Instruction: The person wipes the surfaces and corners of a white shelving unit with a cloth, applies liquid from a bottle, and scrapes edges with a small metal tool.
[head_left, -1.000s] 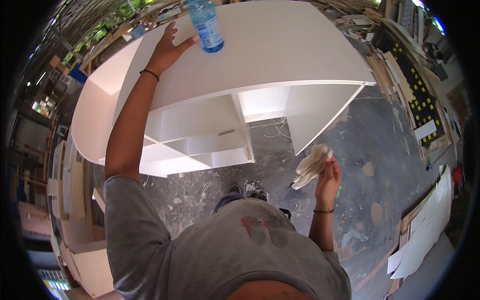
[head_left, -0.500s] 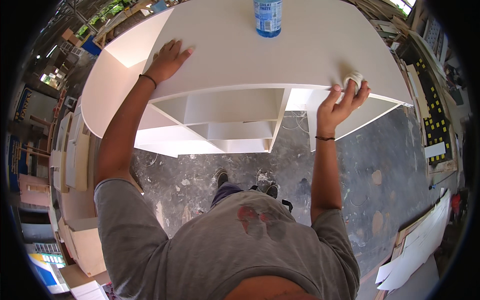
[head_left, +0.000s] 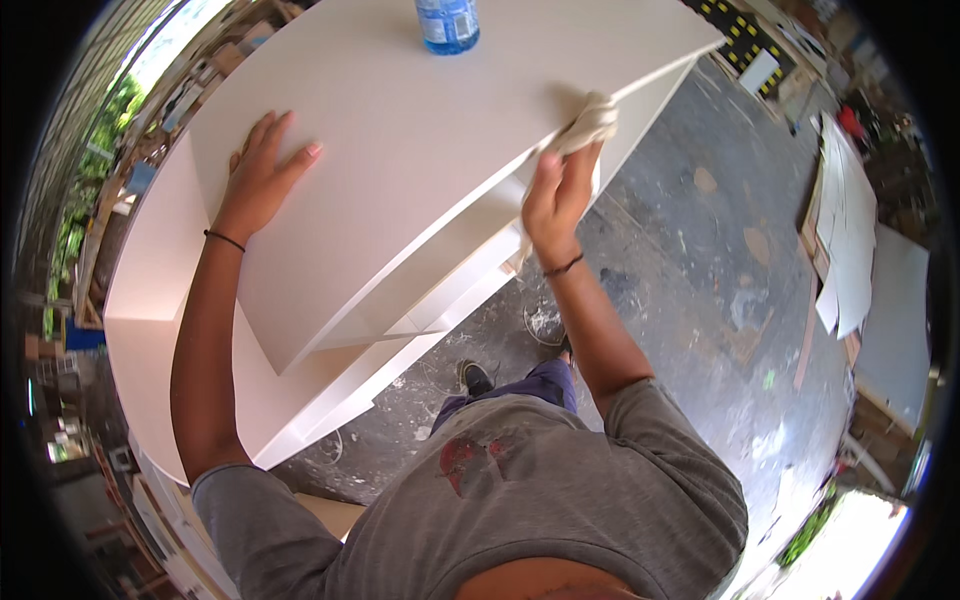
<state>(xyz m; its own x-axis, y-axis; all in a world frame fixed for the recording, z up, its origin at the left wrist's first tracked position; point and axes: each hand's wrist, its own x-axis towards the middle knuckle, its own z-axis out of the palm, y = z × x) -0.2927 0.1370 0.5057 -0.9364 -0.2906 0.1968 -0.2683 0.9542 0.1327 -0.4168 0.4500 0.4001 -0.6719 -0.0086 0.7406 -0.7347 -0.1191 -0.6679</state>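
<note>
Left hand: we log it upper left of the frame, palm down and fingers spread flat on the top panel of the cabinet. It grasps nothing; it only presses on the board. The arm runs straight from the lower left, a dark band at the wrist.

Right hand: we log it right of centre, fingers closed around a cloth, which it holds against the front edge of the top panel. The forearm rises from the lower middle, bent at the elbow, a band at the wrist too.

Cloth: pale, bunched, upper middle-right, touching the panel edge above the right hand.

Cabinet: white, fills the upper left and centre; open compartments show under the top panel, between the two arms.

Bottle: clear with blue label, upright on the panel at the top edge, well apart from both hands.

Floor: grey, paint-spotted, right half of the frame.

Boards: white sheets stacked at the right, well apart from the cabinet.

Shoe: dark, on the floor just below the cabinet.
</note>
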